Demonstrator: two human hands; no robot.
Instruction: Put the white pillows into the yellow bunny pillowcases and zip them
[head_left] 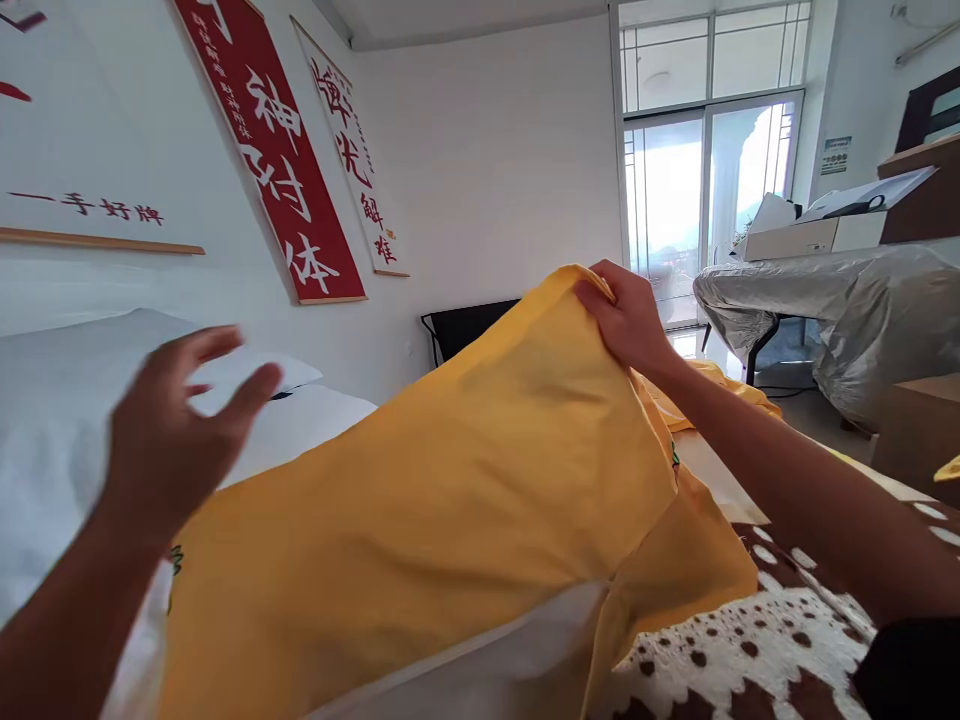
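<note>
A yellow pillowcase (pixel 450 450) spreads across the middle, its far right corner lifted into a peak. My right hand (pixel 626 315) is closed on that raised corner, pinching the fabric between thumb and fingers. Along its lower edge, a white pillow-like surface (pixel 480 665) shows at the opening; how far it reaches inside is hidden. To the left, my left hand (pixel 184 410) is in the air, slightly blurred, with fingers and thumb apart and nothing in them. It is above the left end of the pillowcase and in front of white pillows (pixel 67 400).
Under the pillowcase lies a brown-and-white patterned blanket (pixel 750 640). More yellow fabric (pixel 720 385) lies behind my right forearm. A plastic-covered table (pixel 840 285) bearing an open box (pixel 817 235) stands at right, near a cardboard box (pixel 919 430). Hanging scrolls (pixel 277 150) line the left wall.
</note>
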